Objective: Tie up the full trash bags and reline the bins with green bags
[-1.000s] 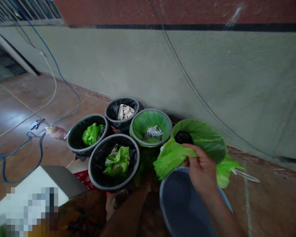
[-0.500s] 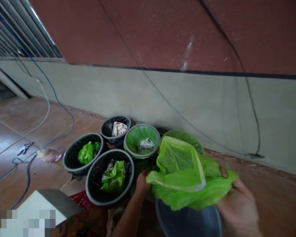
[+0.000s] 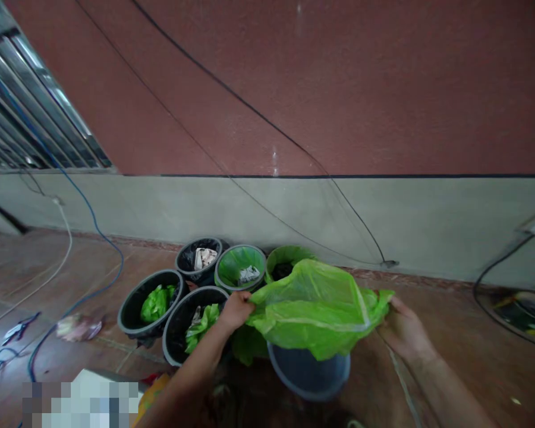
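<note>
Head view: the left hand (image 3: 237, 310) and right hand (image 3: 405, 329) each grasp one end of a green plastic bag (image 3: 314, 312), stretched above a grey bin (image 3: 311, 373). Lined bins (image 3: 147, 330) stand at left. No lettering is readable.

Premises: apparently a home's porch or utility room; which, undetermined. Evidence: two-tone painted wall (image 3: 405, 101), metal-barred window (image 3: 40, 113) at its left, cables (image 3: 249, 106) strung across it, tiled floor (image 3: 468, 345) below, lined bins (image 3: 232, 261) near its foot.
</note>
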`<state>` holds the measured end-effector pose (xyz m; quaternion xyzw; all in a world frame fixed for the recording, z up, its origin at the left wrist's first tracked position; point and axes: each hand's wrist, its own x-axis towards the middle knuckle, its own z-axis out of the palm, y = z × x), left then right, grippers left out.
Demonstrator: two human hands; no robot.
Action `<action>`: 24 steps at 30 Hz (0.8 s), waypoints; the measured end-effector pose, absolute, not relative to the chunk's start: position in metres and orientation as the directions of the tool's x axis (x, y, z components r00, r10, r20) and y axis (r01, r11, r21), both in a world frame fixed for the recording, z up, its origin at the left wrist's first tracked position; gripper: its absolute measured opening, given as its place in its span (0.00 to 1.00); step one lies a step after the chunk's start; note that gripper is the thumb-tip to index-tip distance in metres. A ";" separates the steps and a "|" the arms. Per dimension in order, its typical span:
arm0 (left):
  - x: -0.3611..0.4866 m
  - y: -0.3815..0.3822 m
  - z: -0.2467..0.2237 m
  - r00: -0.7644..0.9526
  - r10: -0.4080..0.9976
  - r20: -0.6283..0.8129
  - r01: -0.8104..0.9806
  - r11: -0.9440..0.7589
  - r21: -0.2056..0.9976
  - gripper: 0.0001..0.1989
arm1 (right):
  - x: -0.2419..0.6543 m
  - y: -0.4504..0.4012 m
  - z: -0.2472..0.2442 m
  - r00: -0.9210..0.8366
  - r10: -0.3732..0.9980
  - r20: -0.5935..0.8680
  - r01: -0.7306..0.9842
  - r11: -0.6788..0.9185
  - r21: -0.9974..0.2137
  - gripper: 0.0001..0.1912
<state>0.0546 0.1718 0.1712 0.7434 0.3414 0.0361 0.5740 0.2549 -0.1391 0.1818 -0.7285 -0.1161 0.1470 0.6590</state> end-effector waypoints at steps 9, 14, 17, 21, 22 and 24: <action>0.057 0.178 0.208 0.750 0.652 -0.109 0.292 -0.179 0.939 0.10 | 0.259 -0.211 0.149 0.972 0.190 -0.135 -0.003 -0.568 -0.823 0.15; 0.080 0.142 0.205 0.811 0.553 -0.189 0.192 0.054 0.980 0.11 | 0.236 -0.156 0.170 0.907 0.422 0.012 0.256 -0.527 -0.811 0.26; 0.087 0.126 0.202 0.835 0.509 -0.210 0.169 0.126 0.978 0.15 | 0.211 -0.117 0.175 0.815 0.578 0.031 0.348 -0.447 -0.824 0.38; 0.092 0.117 0.200 0.875 0.430 -0.224 0.209 0.083 0.974 0.18 | 0.193 -0.086 0.172 0.634 0.772 -0.044 0.402 -0.378 -0.834 0.32; 0.092 0.117 0.200 0.877 0.429 -0.215 0.220 0.039 0.975 0.18 | 0.194 -0.083 0.170 0.633 0.771 -0.065 0.423 -0.415 -0.806 0.24; 0.091 0.123 0.200 0.873 0.461 -0.156 0.243 -0.134 0.961 0.17 | 0.203 -0.085 0.167 0.698 0.710 -0.088 0.463 -0.543 -0.701 0.13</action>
